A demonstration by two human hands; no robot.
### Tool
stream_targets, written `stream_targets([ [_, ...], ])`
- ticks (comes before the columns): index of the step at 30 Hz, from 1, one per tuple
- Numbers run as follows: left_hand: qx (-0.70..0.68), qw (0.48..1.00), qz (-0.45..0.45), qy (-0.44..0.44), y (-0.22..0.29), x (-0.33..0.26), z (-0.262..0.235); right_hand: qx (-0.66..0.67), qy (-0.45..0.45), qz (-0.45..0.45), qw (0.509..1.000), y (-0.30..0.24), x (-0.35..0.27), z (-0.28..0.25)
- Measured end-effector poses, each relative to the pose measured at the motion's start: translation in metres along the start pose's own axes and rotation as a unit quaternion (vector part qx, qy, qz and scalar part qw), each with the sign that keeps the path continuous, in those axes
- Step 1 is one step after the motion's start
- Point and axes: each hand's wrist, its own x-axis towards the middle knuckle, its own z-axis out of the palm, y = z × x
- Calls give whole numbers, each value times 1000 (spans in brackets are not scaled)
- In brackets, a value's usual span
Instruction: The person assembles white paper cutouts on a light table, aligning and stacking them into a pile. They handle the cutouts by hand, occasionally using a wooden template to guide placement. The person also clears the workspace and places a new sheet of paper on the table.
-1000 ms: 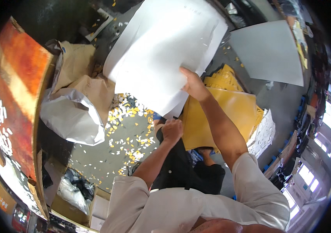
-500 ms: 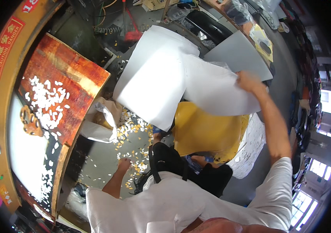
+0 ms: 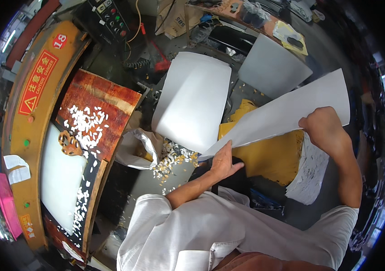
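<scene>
Right hand (image 3: 325, 130) clamps the white sheet (image 3: 289, 113), grip unclear at left hand (image 3: 223, 163); long axis slants lower-left to upper-right.

So the white stack (image 3: 192, 101) is wide open from above, and a hand could drop onto most of its top face. Right side of the stack is the headache: the loose white sheet (image 3: 292, 106) slants up from its near right corner, gripped by the right hand (image 3: 323, 128), and walls off the yellow sheets (image 3: 269, 158) from that side. The left hand (image 3: 223, 163) crowds that same corner. Farther right, there's only a slim gap between the stack and the grey sheet (image 3: 273, 67). Left of the stack, a narrow lane runs beside the reddish board (image 3: 99, 97), pinched at the near end by the silvery bag (image 3: 129, 147).
</scene>
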Motion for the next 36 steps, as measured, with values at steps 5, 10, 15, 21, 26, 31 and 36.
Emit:
stream_targets([
  [5,-101,994,-26,41,-26,-27,12,23,111,21,993,-12,-44,6],
  [10,-97,995,18,-22,-44,-81,-19,63,122,35,990,-37,-42,8],
  [15,-70,997,-2,20,-40,-204,-53,166,273,-67,945,-103,-56,-33],
  [21,-120,985,-25,120,-46,-392,-90,184,334,-193,904,-226,-52,-122],
  [26,-118,954,-47,273,-49,-491,-138,96,402,-248,876,-309,-47,-203],
  [31,-301,944,-22,129,-93,-617,-249,86,418,-283,859,-437,-26,-296],
  [36,62,736,-334,585,-253,-798,-460,126,346,-309,877,-594,-24,-350],
])
